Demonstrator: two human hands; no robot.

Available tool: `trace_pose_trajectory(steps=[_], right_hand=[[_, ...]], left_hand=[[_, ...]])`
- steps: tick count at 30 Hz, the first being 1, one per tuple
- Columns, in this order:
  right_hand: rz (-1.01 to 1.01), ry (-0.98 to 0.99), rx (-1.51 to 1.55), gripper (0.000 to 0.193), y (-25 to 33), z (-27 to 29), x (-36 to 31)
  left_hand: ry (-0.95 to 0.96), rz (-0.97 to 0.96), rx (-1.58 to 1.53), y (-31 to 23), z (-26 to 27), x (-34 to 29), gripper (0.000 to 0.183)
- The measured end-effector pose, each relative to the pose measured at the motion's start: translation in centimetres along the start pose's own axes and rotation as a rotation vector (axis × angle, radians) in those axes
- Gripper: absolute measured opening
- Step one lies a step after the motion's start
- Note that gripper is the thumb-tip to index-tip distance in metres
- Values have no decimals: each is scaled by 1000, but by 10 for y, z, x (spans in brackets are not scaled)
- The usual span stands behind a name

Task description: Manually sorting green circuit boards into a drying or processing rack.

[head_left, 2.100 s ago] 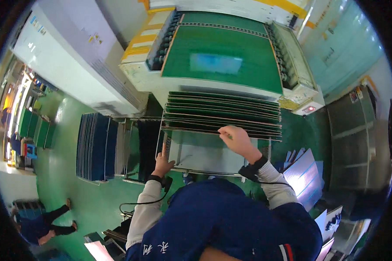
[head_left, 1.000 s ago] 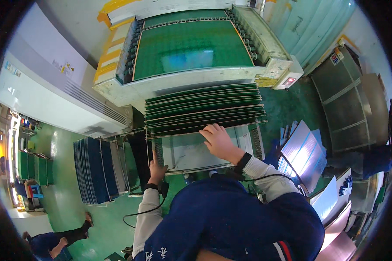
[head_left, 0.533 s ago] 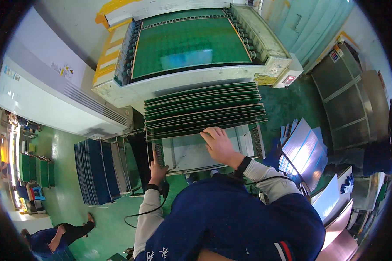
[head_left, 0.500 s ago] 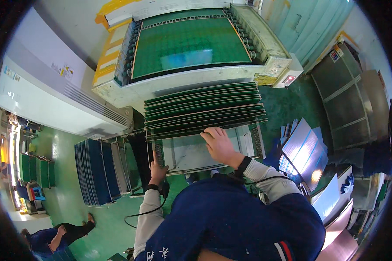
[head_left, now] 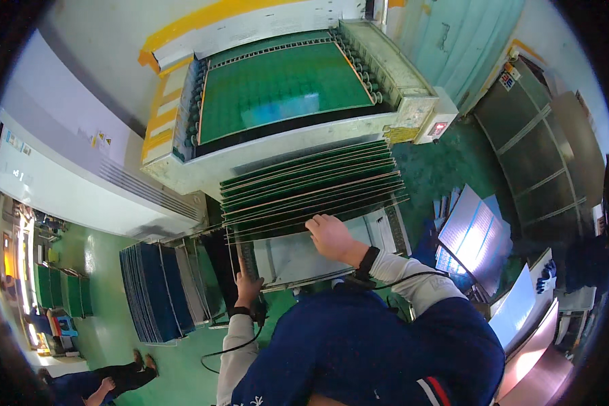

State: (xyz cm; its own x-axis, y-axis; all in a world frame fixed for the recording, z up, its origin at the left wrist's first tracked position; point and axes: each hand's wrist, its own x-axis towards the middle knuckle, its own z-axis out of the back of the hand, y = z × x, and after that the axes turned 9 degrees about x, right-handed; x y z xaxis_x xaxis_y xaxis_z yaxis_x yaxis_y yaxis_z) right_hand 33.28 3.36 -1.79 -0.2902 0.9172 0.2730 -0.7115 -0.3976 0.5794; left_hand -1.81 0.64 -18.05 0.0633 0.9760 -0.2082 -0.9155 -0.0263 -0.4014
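**Reaching into a rack of green panels**

Resting palm-down, the right hand (head_left: 329, 237) lies with fingers spread flat on the near edge of the lowest green panels (head_left: 311, 189), which sit stacked in a slotted rack (head_left: 392, 227) just below the machine's green bed (head_left: 277, 88). The panels' long axis runs left to right, tilting slightly up toward the right, their thin edges facing the person. The left hand (head_left: 247, 284) presses against the rack's near left corner, one finger pointing up; whether it grips anything I cannot tell. Small yellow triangular warning labels (head_left: 101, 139) sit on the grey cabinet (head_left: 68, 183) at left. A small box with a red display (head_left: 438, 127) hangs at the machine's right corner. Dark blue sheets (head_left: 149, 291) stand on edge at lower left.
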Motion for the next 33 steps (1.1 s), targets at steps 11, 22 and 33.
trace_pose_trajectory(steps=[11,22,33], right_hand=[[-146,426,-150,12,-28,-3,34],[-242,446,-195,19,-39,-13,41],[-187,398,-226,23,-40,-20,40]], left_hand=[[-47,-58,2,7,-5,1,124],[41,27,55,-10,10,-5,120],[3,4,15,-1,2,-11,117]])
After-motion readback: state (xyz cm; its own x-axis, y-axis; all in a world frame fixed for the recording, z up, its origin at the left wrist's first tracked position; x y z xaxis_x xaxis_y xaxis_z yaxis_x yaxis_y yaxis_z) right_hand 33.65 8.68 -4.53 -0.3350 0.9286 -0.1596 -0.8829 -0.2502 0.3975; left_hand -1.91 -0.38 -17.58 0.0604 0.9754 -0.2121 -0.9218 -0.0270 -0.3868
